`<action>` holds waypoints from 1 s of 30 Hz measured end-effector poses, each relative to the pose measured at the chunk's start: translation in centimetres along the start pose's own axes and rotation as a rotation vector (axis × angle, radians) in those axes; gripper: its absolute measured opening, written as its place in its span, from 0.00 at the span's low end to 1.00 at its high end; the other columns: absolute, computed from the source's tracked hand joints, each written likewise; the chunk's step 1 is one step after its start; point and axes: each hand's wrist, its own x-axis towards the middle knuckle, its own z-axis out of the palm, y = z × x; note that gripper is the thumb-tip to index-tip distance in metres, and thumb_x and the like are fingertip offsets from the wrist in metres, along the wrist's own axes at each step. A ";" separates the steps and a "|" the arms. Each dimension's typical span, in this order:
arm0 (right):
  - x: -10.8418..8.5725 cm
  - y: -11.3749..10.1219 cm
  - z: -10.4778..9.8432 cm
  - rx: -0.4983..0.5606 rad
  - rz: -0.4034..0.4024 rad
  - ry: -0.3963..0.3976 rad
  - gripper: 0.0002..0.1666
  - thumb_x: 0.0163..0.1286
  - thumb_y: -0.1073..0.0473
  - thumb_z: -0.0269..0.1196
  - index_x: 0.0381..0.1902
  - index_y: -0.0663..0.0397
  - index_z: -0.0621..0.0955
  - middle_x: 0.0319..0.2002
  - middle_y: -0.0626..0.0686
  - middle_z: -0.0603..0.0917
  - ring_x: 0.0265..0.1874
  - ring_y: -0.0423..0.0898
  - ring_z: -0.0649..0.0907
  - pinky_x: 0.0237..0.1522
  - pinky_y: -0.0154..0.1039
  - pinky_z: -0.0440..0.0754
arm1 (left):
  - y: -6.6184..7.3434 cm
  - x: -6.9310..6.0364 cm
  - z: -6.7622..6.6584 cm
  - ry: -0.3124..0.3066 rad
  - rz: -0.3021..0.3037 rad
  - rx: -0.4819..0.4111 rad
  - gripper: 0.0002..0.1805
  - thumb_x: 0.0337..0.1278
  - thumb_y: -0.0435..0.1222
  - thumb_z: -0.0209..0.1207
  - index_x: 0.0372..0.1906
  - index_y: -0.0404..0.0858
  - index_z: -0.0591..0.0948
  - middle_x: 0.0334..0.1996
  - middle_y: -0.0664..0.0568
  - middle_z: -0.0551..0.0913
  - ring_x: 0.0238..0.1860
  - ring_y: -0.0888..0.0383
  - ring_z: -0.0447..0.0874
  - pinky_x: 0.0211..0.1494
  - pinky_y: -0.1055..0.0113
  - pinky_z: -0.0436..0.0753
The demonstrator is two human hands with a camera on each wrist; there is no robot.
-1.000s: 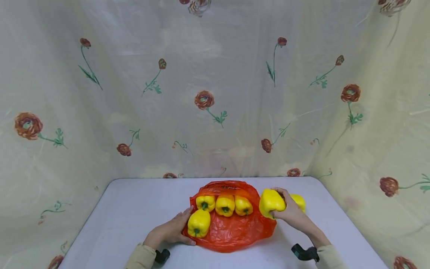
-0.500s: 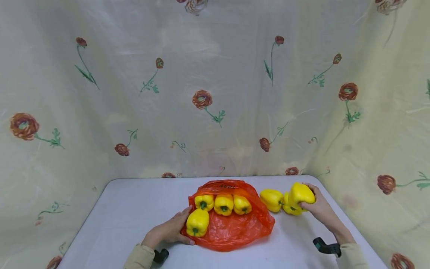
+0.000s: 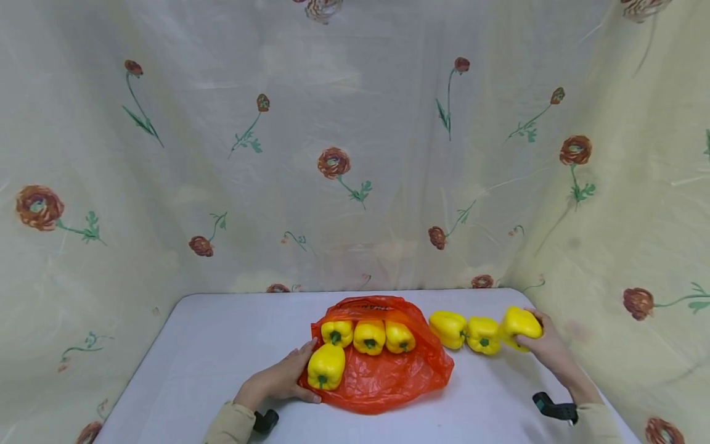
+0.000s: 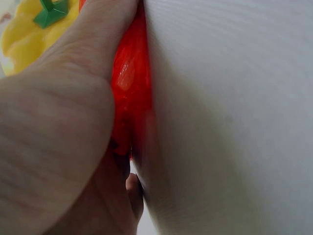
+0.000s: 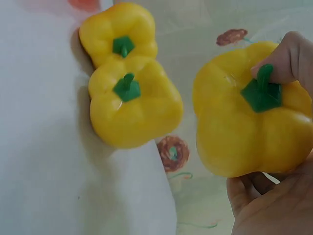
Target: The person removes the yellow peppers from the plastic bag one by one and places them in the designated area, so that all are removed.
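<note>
My right hand (image 3: 546, 345) holds a yellow bell pepper (image 3: 519, 324) at the right end of a row, thumb beside its green stem and fingers beneath, as the right wrist view shows. Two more yellow peppers stand to its left, the middle pepper (image 3: 483, 335) and the pepper nearest the bag (image 3: 447, 328). A red plastic bag (image 3: 383, 382) lies with its mouth toward me. Three peppers (image 3: 369, 337) line its opening, with another pepper (image 3: 326, 367) at the front left. My left hand (image 3: 281, 375) grips the bag's left edge beside that pepper; its far fingers are partly hidden.
All this lies on a white table (image 3: 222, 327). A floral curtain (image 3: 355, 246) hangs behind the table's back edge and along both sides. Each wrist wears a black camera mount, such as the right mount (image 3: 554, 409).
My right hand has carried its pepper rightward, away from beside the bag, and lowered it at the row's right end. Both peppers behind it have come into view. The left hand stays put.
</note>
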 end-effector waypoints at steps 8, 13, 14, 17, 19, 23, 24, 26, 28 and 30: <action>0.5 2.4 -0.4 -0.008 0.085 0.003 0.54 0.70 0.49 0.58 0.72 0.74 0.39 0.64 0.74 0.54 0.54 0.62 0.64 0.49 0.43 0.70 | -0.2 0.1 0.0 0.004 -0.005 0.001 0.67 0.39 0.63 0.68 0.77 0.42 0.41 0.77 0.46 0.49 0.76 0.38 0.47 0.75 0.39 0.52; 0.8 4.5 -0.2 0.011 0.149 -0.014 0.54 0.70 0.50 0.57 0.71 0.77 0.39 0.66 0.76 0.52 0.57 0.63 0.63 0.51 0.42 0.68 | -0.3 0.2 0.1 -0.001 -0.007 -0.008 0.67 0.39 0.63 0.68 0.77 0.42 0.41 0.77 0.46 0.49 0.76 0.38 0.47 0.75 0.38 0.52; 0.9 4.8 -0.1 0.014 0.156 -0.021 0.54 0.70 0.51 0.57 0.71 0.78 0.39 0.67 0.76 0.51 0.58 0.63 0.63 0.52 0.42 0.68 | -0.3 0.2 0.1 -0.003 -0.010 -0.008 0.67 0.39 0.63 0.68 0.77 0.42 0.41 0.77 0.46 0.49 0.76 0.38 0.47 0.75 0.38 0.52; 1.1 5.5 0.4 0.029 0.182 -0.033 0.55 0.69 0.50 0.58 0.71 0.78 0.38 0.67 0.77 0.50 0.59 0.64 0.62 0.56 0.47 0.69 | -0.3 0.1 0.2 -0.004 -0.018 -0.008 0.67 0.39 0.63 0.68 0.77 0.43 0.41 0.77 0.45 0.49 0.75 0.37 0.47 0.74 0.38 0.52; 1.2 5.8 0.7 0.033 0.207 -0.048 0.56 0.69 0.49 0.58 0.71 0.78 0.37 0.68 0.77 0.48 0.60 0.66 0.61 0.59 0.53 0.67 | -0.3 0.1 0.2 -0.004 -0.022 -0.007 0.67 0.39 0.63 0.68 0.78 0.43 0.42 0.77 0.46 0.49 0.75 0.37 0.47 0.74 0.38 0.53; 1.3 6.3 1.3 0.020 0.227 -0.062 0.58 0.69 0.47 0.58 0.71 0.77 0.36 0.68 0.78 0.47 0.61 0.67 0.60 0.65 0.60 0.62 | -0.2 0.0 0.2 -0.003 -0.022 -0.005 0.67 0.39 0.63 0.68 0.77 0.42 0.42 0.77 0.46 0.49 0.75 0.38 0.47 0.74 0.38 0.53; 1.3 6.4 1.4 0.012 0.224 -0.068 0.58 0.69 0.46 0.58 0.71 0.77 0.36 0.68 0.78 0.47 0.61 0.67 0.60 0.65 0.60 0.62 | -0.2 0.0 0.3 -0.003 -0.020 -0.006 0.67 0.39 0.63 0.68 0.77 0.42 0.42 0.77 0.46 0.49 0.75 0.37 0.47 0.74 0.38 0.53; 1.4 6.4 1.4 -0.001 0.218 -0.075 0.58 0.69 0.46 0.57 0.71 0.77 0.36 0.68 0.78 0.47 0.60 0.67 0.61 0.64 0.60 0.63 | -0.2 0.1 0.3 -0.002 -0.015 -0.006 0.67 0.39 0.63 0.68 0.77 0.42 0.42 0.77 0.46 0.49 0.75 0.37 0.47 0.74 0.38 0.53; 1.5 6.5 1.5 -0.013 0.211 -0.085 0.58 0.69 0.46 0.57 0.71 0.77 0.36 0.67 0.77 0.48 0.59 0.66 0.62 0.63 0.59 0.64 | -0.3 0.1 0.3 0.000 -0.009 -0.005 0.67 0.39 0.63 0.68 0.77 0.42 0.42 0.77 0.46 0.49 0.75 0.37 0.47 0.74 0.38 0.53; 1.6 6.7 1.6 -0.004 0.210 -0.096 0.56 0.70 0.47 0.57 0.71 0.77 0.36 0.67 0.77 0.49 0.59 0.66 0.62 0.63 0.59 0.64 | -0.3 0.1 0.3 0.001 -0.007 -0.006 0.67 0.39 0.63 0.68 0.77 0.42 0.42 0.77 0.46 0.49 0.75 0.37 0.47 0.74 0.38 0.53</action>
